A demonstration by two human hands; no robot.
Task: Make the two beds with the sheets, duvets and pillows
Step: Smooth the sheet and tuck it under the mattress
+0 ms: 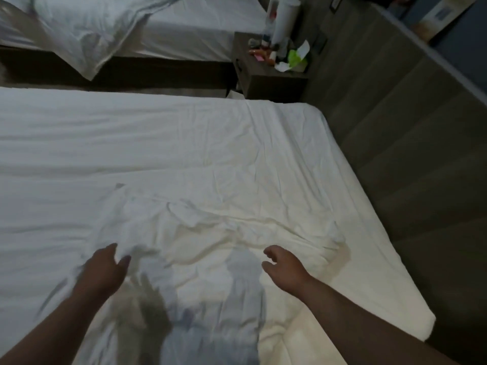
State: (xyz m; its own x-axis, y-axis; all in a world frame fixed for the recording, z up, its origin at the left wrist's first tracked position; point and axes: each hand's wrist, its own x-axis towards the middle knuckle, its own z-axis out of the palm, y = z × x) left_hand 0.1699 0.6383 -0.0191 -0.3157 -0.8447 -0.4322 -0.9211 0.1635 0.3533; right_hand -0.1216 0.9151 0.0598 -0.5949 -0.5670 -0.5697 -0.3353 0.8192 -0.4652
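Note:
The near bed (158, 143) is covered by a white fitted sheet, smooth at the far side. A crumpled white cloth (200, 233) lies loose on it in front of me. My left hand (105, 267) grips the cloth's left edge between thumb and fingers; that edge is blurred and slightly raised. Hovering just above the cloth's right part is my right hand (282, 262), fingers loosely curled and holding nothing. The far bed (200, 35) has a rumpled white duvet (84, 32) hanging over its near side.
A dark nightstand (266, 75) stands between the beds, holding a white kettle (283, 19), small bottles and a green tissue pack (296, 57). A grey panelled headboard wall (395, 127) runs along the right. A dark gap of floor separates the beds.

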